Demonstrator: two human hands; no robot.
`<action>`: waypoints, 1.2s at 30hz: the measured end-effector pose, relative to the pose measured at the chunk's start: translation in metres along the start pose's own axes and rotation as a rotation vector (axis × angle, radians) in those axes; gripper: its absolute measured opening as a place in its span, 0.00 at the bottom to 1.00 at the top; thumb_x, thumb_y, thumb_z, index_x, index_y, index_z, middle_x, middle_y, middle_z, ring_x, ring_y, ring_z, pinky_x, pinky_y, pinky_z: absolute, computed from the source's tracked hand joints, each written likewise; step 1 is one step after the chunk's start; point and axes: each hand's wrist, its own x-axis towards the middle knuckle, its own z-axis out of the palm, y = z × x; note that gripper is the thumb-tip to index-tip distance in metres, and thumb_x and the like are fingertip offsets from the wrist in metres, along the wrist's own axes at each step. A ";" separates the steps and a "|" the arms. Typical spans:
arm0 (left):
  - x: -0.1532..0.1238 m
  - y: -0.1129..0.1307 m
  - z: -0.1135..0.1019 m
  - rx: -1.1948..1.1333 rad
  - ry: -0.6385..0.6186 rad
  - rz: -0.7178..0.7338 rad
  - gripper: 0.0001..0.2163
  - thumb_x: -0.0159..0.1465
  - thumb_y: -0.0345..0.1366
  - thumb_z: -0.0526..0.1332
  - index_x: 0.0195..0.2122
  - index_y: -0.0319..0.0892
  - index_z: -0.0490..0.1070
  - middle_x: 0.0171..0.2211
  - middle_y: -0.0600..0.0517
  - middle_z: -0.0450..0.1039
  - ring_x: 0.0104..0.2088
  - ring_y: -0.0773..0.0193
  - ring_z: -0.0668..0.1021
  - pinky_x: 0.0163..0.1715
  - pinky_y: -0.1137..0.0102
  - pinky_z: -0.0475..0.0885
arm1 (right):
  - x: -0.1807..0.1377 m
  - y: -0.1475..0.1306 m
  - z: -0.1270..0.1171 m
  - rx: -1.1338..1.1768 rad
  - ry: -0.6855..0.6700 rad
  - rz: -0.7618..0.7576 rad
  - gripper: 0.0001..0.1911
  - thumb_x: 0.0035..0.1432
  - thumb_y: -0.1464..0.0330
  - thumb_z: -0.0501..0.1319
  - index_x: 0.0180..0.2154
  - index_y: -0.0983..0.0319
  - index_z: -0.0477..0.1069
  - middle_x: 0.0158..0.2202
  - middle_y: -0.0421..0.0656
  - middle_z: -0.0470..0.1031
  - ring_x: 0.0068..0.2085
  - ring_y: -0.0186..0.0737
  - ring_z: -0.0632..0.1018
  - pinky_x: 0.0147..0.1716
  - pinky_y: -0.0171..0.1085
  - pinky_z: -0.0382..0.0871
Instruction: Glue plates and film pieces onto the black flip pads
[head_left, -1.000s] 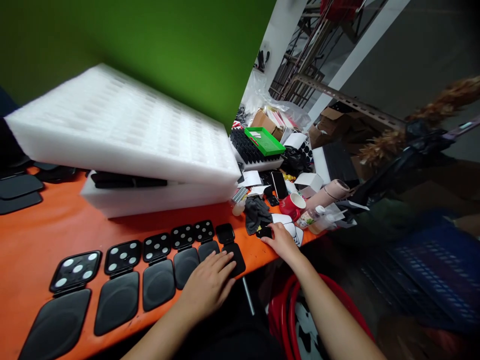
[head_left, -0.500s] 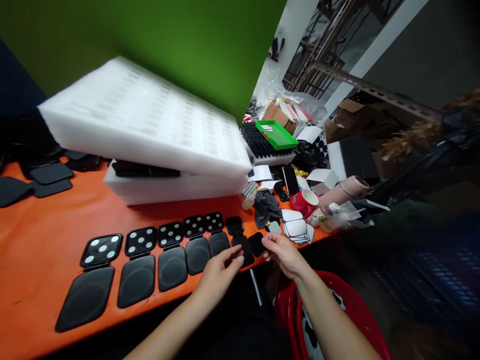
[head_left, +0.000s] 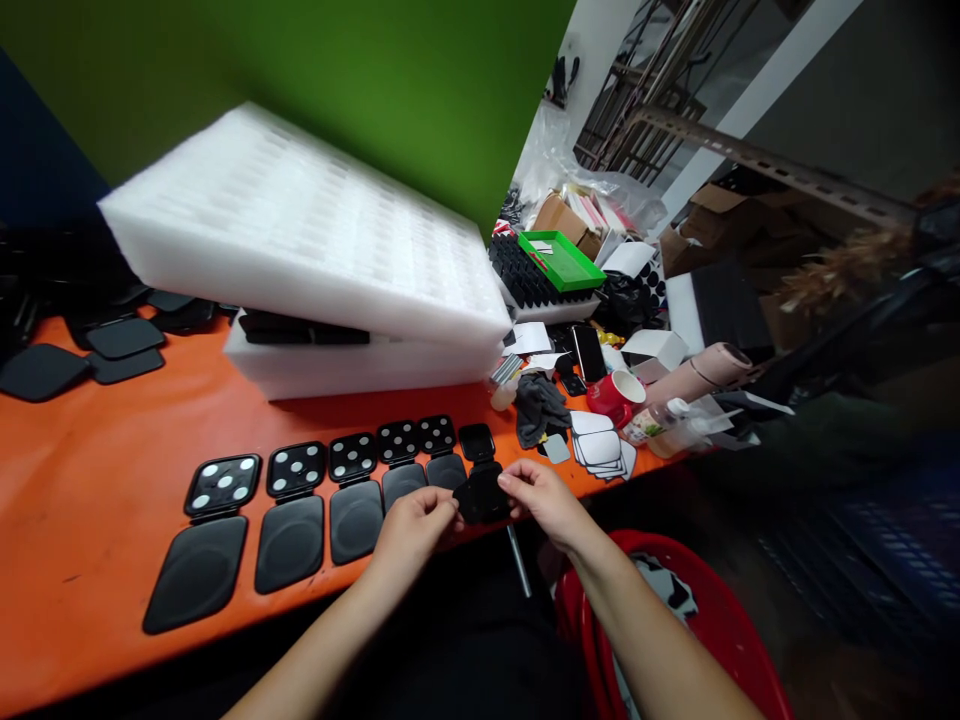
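Note:
My left hand point(head_left: 415, 524) and my right hand point(head_left: 541, 497) both pinch the edges of a small black square pad point(head_left: 484, 497), held just above the near edge of the orange table point(head_left: 90, 480). A row of several open black hinged cases point(head_left: 300, 500) lies along that edge; most upper halves carry white round dots. The rightmost case point(head_left: 477, 444) has no dots and sits right behind the pad. To the right of my right hand lies a stack of white-edged black pads point(head_left: 600, 450).
Tilted white foam trays point(head_left: 315, 250) rest on a lower foam block behind the cases. A red mug point(head_left: 616, 395), grey cloth point(head_left: 538, 410), phone point(head_left: 587, 352), green tray point(head_left: 561, 260) and boxes crowd the right end. Loose black pads point(head_left: 75, 355) lie far left. A red basket point(head_left: 675, 620) stands below.
My right hand brought a black pad from the pile on the right toward the middle. My left hand lifted off the rightmost case and closed on the pad's other edge.

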 end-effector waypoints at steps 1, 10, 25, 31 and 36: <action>0.001 -0.001 -0.002 0.020 0.016 0.007 0.12 0.56 0.41 0.52 0.27 0.39 0.69 0.21 0.52 0.73 0.24 0.64 0.75 0.23 0.74 0.67 | 0.001 -0.001 -0.001 0.026 0.021 0.007 0.15 0.46 0.58 0.63 0.28 0.62 0.65 0.20 0.34 0.64 0.20 0.28 0.67 0.20 0.28 0.64; -0.011 0.012 -0.019 0.472 0.126 0.294 0.12 0.60 0.44 0.50 0.29 0.44 0.69 0.27 0.53 0.73 0.30 0.61 0.74 0.30 0.70 0.66 | 0.036 -0.017 0.003 -0.048 -0.063 -0.146 0.13 0.51 0.58 0.59 0.31 0.63 0.64 0.24 0.36 0.65 0.23 0.29 0.67 0.22 0.29 0.62; 0.007 -0.004 -0.016 0.883 0.116 0.571 0.14 0.63 0.33 0.48 0.48 0.43 0.65 0.50 0.50 0.70 0.53 0.60 0.68 0.55 0.58 0.58 | 0.106 -0.032 0.040 -0.835 -0.175 -0.384 0.11 0.57 0.65 0.53 0.29 0.63 0.70 0.30 0.42 0.74 0.30 0.35 0.71 0.30 0.31 0.59; 0.008 -0.003 -0.017 0.913 0.122 0.575 0.14 0.63 0.33 0.48 0.47 0.43 0.66 0.50 0.50 0.70 0.53 0.60 0.68 0.55 0.59 0.60 | 0.106 -0.032 0.044 -0.912 -0.103 -0.353 0.11 0.58 0.64 0.53 0.32 0.62 0.72 0.33 0.45 0.76 0.33 0.38 0.73 0.31 0.32 0.59; 0.008 -0.003 -0.017 0.925 0.126 0.567 0.14 0.63 0.34 0.48 0.48 0.43 0.66 0.49 0.49 0.70 0.53 0.60 0.68 0.55 0.60 0.60 | 0.108 -0.032 0.047 -0.938 -0.070 -0.332 0.11 0.58 0.64 0.53 0.34 0.62 0.72 0.35 0.46 0.76 0.36 0.40 0.74 0.32 0.33 0.59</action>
